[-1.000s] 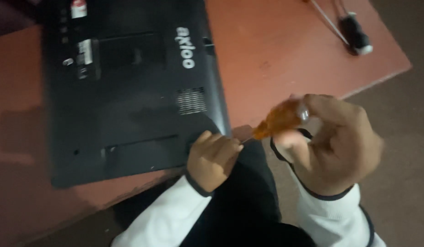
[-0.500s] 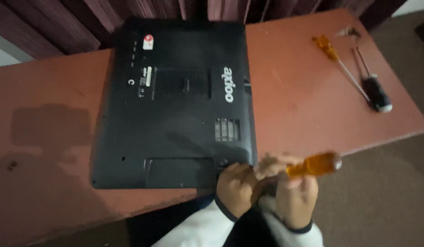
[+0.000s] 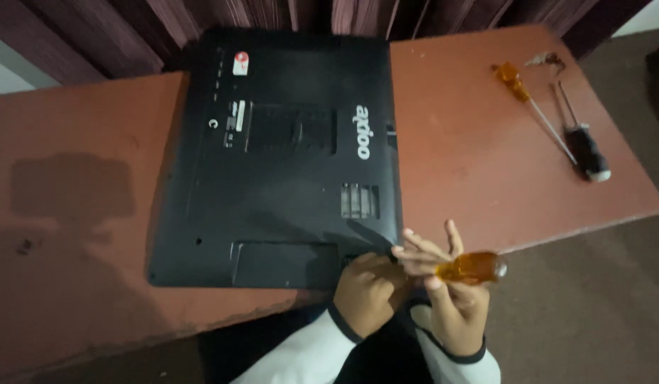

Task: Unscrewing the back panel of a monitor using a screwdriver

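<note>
Reddish-brown table (image 3: 486, 163) runs across the view, its near edge cutting diagonally from lower left to right; beyond that edge lies dull floor, and dark vertical panelling closes off the far side. Bare tabletop lies to the left of the laptop and between it and the tools at the right end.

Black laptop (image 3: 279, 163) lies underside up at the middle of the table, its near right corner close to the table edge. Base shows vent slots, a recessed panel, small labels and a red-and-white sticker near the far edge.

Left hand (image 3: 368, 291) is curled, knuckles at the laptop's near right corner; whether it grips anything cannot be told. Right hand (image 3: 450, 299) holds an amber-handled screwdriver (image 3: 471, 269) by the handle, fingers partly spread, just off the table edge beside that corner. Its shaft is hidden.

Well apart, at the far right, lie an orange-handled screwdriver (image 3: 518, 84) and a black-handled screwdriver (image 3: 584, 148), side by side.
</note>
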